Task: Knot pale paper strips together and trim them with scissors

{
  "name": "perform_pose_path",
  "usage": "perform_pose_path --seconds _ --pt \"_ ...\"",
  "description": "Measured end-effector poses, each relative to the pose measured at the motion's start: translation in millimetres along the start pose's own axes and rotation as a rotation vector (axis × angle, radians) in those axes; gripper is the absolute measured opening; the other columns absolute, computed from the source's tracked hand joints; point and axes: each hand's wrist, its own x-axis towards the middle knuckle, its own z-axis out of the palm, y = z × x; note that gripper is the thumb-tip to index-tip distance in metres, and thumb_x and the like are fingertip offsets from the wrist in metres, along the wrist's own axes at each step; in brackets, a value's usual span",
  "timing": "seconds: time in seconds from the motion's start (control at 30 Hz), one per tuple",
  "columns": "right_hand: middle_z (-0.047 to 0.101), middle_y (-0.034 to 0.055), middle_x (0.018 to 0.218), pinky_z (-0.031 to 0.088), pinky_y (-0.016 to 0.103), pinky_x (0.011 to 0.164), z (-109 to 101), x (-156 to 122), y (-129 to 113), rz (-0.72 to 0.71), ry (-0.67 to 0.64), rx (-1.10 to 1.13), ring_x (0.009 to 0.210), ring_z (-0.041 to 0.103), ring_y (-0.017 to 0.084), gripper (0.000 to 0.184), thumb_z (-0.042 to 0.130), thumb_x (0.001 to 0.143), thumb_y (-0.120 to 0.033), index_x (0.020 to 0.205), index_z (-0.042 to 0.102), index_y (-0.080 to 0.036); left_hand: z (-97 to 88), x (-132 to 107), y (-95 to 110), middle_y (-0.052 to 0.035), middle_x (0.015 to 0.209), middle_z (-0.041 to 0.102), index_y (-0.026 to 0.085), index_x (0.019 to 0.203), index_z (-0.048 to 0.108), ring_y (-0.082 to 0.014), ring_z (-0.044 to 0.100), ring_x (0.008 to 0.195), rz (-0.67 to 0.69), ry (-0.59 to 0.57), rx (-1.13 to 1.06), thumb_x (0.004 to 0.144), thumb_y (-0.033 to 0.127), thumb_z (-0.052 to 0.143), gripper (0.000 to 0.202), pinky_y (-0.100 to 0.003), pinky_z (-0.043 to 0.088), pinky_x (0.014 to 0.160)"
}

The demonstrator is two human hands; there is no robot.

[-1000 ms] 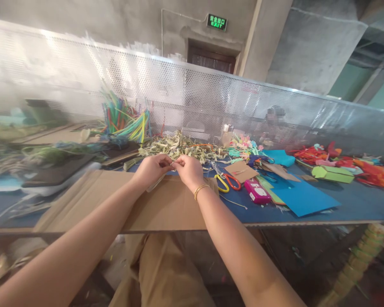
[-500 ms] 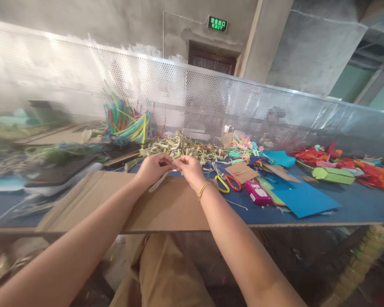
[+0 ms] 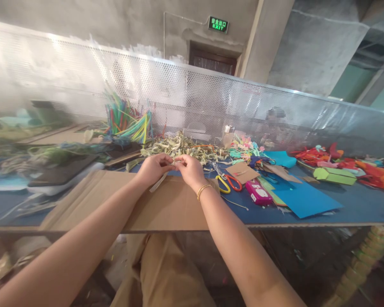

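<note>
My left hand [image 3: 154,169] is closed in a pinch over the far edge of a cardboard sheet [image 3: 173,204]. From its fingers a narrow pale strip [image 3: 158,182] hangs down toward the cardboard. My right hand [image 3: 190,169], with a gold chain bracelet [image 3: 202,191] at the wrist, also pinches at the strip, its fingertips close against those of the left. What lies right between the fingertips is too small to make out clearly. Just beyond both hands spreads a heap of pale green, curled strips [image 3: 179,147].
Right of the cardboard lie scissors with yellow and red handles [image 3: 228,184], a magenta box [image 3: 258,192] and blue paper sheets [image 3: 302,196]. Colourful pipe cleaners [image 3: 128,119] stand at back left. A perforated metal screen [image 3: 211,94] borders the table; red and orange pieces [image 3: 371,170] lie far right.
The fingers of my right hand have shifted slightly against the left fingertips, both hands still pinching. The pale strip hangs nearly as before, and the view has moved a little.
</note>
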Motion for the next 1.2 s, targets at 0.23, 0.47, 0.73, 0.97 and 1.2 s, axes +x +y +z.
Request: perform_pose_path --seconds 0.23,0.47,0.73,0.97,1.2 --pt "0.068 0.0026 0.083 0.044 0.029 0.075 -4 -5 -10 -0.139 0.051 -0.283 0.081 0.061 0.019 0.011 0.062 0.082 -0.029 0.087 0.070 -0.025 -2.0 -1 2 -0.0002 0.068 0.071 0.020 0.095 0.055 -0.0183 0.063 0.062 0.037 0.004 0.218 0.072 0.040 0.066 0.032 -0.027 0.041 0.061" --pt "0.059 0.0034 0.091 0.040 0.033 0.090 -5 -6 -14 -0.120 0.148 -0.285 0.097 0.054 0.020 0.002 0.066 0.070 -0.020 0.071 0.067 -0.022 1.6 -7 11 -0.0003 0.072 0.070 0.021 0.101 0.053 -0.0203 0.064 0.067 0.110 -0.120 0.290 0.071 0.026 0.059 0.031 -0.025 0.039 0.059" --pt "0.066 -0.0002 0.085 0.042 0.029 0.090 -1 9 -1 -0.068 0.231 0.264 0.090 0.059 0.015 0.011 0.066 0.075 -0.031 0.073 0.068 -0.020 5.1 -4 10 -0.0016 0.072 0.069 0.019 0.083 0.057 -0.0188 0.064 0.067 0.064 -0.211 0.074 0.068 0.033 0.069 0.024 -0.025 0.044 0.062" --pt "0.069 0.0020 0.080 0.048 0.026 0.075 -5 22 -1 0.107 0.309 0.648 0.077 0.060 0.013 0.021 0.068 0.069 -0.039 0.076 0.066 -0.019 19.6 -9 15 0.0018 0.061 0.063 0.019 0.071 0.063 -0.0137 0.056 0.057 0.023 -0.425 -0.066 0.067 0.040 0.072 0.024 -0.023 0.040 0.055" --pt "0.069 0.0033 0.077 0.048 0.025 0.068 -27 34 -8 0.214 0.393 0.674 0.072 0.060 0.012 0.022 0.067 0.070 -0.038 0.077 0.065 -0.017 16.3 -9 33 -0.0017 0.066 0.068 0.019 0.072 0.066 -0.0167 0.060 0.060 -0.142 -0.577 -0.212 0.062 0.044 0.074 0.028 -0.026 0.044 0.057"
